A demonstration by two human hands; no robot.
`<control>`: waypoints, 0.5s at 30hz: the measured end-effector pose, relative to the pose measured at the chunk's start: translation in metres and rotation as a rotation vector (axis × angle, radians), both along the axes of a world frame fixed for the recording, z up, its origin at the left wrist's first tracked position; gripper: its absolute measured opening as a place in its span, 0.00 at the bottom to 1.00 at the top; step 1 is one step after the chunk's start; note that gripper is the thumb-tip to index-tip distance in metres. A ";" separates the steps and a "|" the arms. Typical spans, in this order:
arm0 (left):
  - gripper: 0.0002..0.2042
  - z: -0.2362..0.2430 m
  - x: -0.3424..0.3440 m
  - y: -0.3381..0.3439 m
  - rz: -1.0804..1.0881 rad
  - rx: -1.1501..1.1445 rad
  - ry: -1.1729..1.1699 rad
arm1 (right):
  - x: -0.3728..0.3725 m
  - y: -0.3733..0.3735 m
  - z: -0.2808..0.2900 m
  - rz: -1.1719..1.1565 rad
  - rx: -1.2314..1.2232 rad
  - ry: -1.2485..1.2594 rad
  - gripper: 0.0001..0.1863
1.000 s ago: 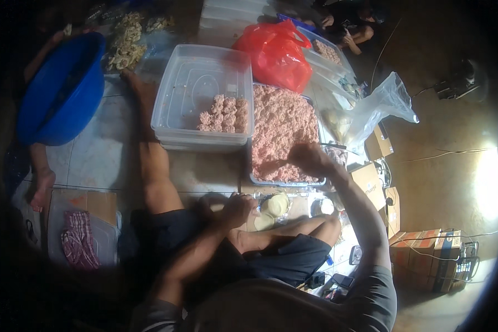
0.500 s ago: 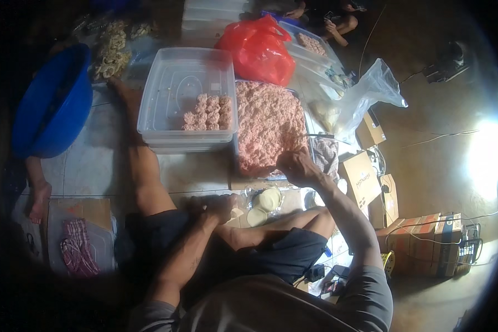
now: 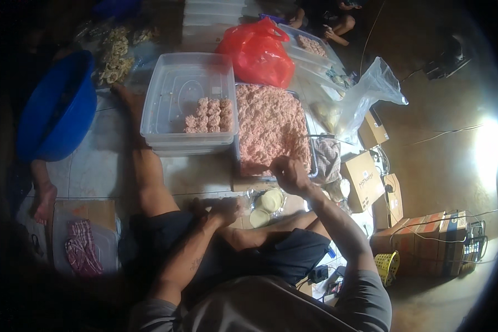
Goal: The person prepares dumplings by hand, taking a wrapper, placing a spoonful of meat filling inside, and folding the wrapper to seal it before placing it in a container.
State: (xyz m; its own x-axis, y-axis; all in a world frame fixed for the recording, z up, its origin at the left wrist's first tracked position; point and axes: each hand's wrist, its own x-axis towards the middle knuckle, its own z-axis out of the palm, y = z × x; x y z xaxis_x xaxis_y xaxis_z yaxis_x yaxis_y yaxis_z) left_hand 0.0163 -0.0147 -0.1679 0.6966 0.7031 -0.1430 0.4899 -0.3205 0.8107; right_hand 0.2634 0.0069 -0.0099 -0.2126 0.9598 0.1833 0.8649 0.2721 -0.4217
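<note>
My left hand [image 3: 226, 211] hovers over my folded leg with its fingers curled; what they hold, if anything, is hidden. Beside it, round pale dough wrappers [image 3: 270, 200] lie in opened clear plastic. My right hand [image 3: 291, 175] is closed over the near edge of a tray of pink minced meat [image 3: 271, 122], fingertips pinched together; I cannot make out what is in them. To the left of the meat, a clear plastic tub [image 3: 169, 105] stands on others like it. Rows of meat-filled dumplings [image 3: 210, 116] sit in its near right corner.
A knotted red plastic bag [image 3: 257, 52] stands behind the meat. A clear bag [image 3: 365, 105], a dark handle [image 3: 321, 136] and cardboard boxes [image 3: 365, 180] lie to the right. A blue basin [image 3: 55, 108] tilts at the left. Another person [image 3: 335, 25] sits at the far right.
My right hand has shifted slightly left and toward me at the tray's near edge. My left hand has turned a little, and the pale piece by its fingers no longer shows.
</note>
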 end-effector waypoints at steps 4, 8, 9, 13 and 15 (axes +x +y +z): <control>0.19 0.000 -0.010 0.001 -0.022 -0.118 -0.054 | 0.005 0.004 0.019 -0.033 0.031 -0.182 0.11; 0.21 0.018 -0.008 0.003 0.055 -0.148 -0.148 | -0.007 0.005 0.034 -0.046 0.007 -0.286 0.14; 0.21 0.030 -0.007 0.005 0.064 -0.210 -0.140 | -0.012 0.007 0.030 -0.046 0.006 -0.286 0.14; 0.21 0.028 -0.008 0.004 0.169 -0.185 -0.297 | -0.024 0.005 -0.021 0.071 -0.004 -0.266 0.16; 0.19 0.028 -0.008 0.005 0.128 -0.215 -0.305 | -0.015 0.009 -0.021 -0.091 -0.238 -0.243 0.15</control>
State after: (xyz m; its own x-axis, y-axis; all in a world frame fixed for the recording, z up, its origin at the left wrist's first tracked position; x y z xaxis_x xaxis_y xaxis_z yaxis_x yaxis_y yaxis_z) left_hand 0.0085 -0.0098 -0.1403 0.6388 0.7633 -0.0965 0.2412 -0.0795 0.9672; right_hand 0.2481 0.0157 -0.0307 -0.1340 0.9866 -0.0933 0.9640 0.1079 -0.2429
